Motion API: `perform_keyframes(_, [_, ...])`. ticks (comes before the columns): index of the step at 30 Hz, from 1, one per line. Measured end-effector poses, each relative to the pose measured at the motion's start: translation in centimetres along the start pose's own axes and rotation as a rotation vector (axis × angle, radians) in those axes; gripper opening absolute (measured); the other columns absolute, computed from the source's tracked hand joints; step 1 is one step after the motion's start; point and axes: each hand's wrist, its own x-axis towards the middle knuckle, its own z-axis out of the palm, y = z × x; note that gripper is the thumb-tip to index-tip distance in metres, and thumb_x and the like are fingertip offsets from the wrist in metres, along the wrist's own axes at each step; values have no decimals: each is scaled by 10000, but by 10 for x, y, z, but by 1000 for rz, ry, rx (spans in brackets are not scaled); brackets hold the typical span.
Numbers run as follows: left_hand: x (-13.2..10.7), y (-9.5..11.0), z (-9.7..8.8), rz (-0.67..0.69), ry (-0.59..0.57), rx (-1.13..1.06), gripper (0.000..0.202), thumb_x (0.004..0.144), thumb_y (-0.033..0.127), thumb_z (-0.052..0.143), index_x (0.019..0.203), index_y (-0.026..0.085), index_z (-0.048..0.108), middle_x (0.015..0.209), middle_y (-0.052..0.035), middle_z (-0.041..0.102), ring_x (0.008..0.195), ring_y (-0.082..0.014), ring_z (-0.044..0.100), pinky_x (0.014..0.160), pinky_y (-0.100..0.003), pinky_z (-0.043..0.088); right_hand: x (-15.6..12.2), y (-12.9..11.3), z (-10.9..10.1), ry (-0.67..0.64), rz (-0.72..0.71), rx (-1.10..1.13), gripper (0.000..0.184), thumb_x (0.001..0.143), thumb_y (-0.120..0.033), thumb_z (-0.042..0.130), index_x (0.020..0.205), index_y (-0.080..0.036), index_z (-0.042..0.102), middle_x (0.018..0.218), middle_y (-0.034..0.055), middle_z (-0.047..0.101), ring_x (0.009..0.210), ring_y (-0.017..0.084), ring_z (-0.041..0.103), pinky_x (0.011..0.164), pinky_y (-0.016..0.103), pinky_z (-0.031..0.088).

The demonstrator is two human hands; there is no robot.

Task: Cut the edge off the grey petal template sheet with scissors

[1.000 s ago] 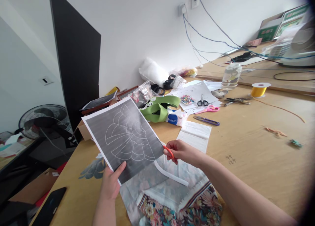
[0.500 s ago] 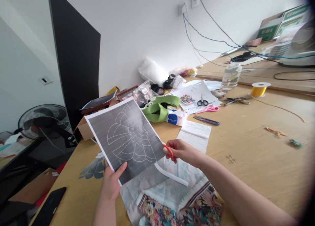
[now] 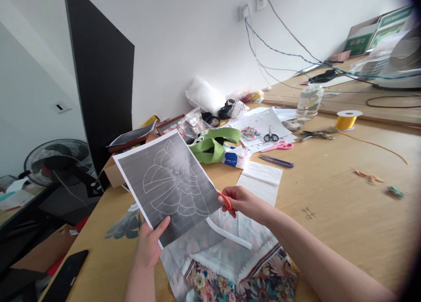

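My left hand grips the lower left edge of a dark printed sheet of paper, thumb on top. White scalloped, fan-like outlines cover the sheet, which is held tilted above the table. At its right edge, my right hand is closed around orange-handled scissors; their blades are hidden by the paper. A narrow white paper strip curls down from the sheet's lower right corner. Beneath lie a translucent sheet and a floral fabric with a frayed white edge.
Behind the sheet are a green ribbon, a tissue pack, pink scissors and purple-handled snips. A yellow spool and a jar stand farther right. A phone rests at the left table edge.
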Motion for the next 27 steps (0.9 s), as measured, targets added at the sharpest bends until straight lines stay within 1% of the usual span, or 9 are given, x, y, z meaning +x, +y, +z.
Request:
perform_keyframes(3, [0, -1, 0, 11, 5, 8, 632, 485, 307, 920, 1056, 142, 705, 1071, -119, 733, 1198, -371, 568, 1077, -499, 399, 0, 0, -1, 0, -7, -10, 476, 670, -594, 748, 678, -174, 525, 648, 2, 622, 489, 84, 478, 500, 241, 343])
perform_keyframes(7, [0, -1, 0, -11, -9, 1, 617, 478, 311, 921, 1033, 137, 714, 1042, -125, 739, 1167, -380, 589, 1047, -508, 430, -1, 0, 0, 8, -14, -16, 467, 671, -586, 750, 682, -173, 532, 643, -3, 616, 484, 83, 472, 491, 239, 334])
perform_keyframes(18, [-1, 0, 1, -1, 2, 3, 604, 473, 305, 926, 1017, 152, 716, 1031, -107, 743, 1192, -368, 573, 1079, -500, 394, -2, -1, -1, -11, -8, 1, 473, 665, -587, 756, 691, -169, 538, 652, 6, 623, 508, 91, 489, 511, 242, 361])
perform_keyframes(23, [-1, -1, 1, 3, -29, 0, 600, 486, 306, 918, 1027, 143, 716, 1036, -118, 741, 1188, -367, 577, 1068, -489, 410, -1, -2, -1, -5, 3, -8, 481, 663, -598, 752, 691, -168, 538, 656, 10, 625, 513, 91, 497, 518, 242, 364])
perform_keyframes(27, [-2, 0, 1, -9, -14, -1, 615, 470, 306, 922, 1027, 145, 717, 1036, -117, 742, 1167, -373, 590, 1058, -499, 421, 0, -2, 0, 3, 8, -6, 491, 652, -610, 754, 684, -173, 533, 648, 6, 620, 511, 93, 490, 518, 244, 366])
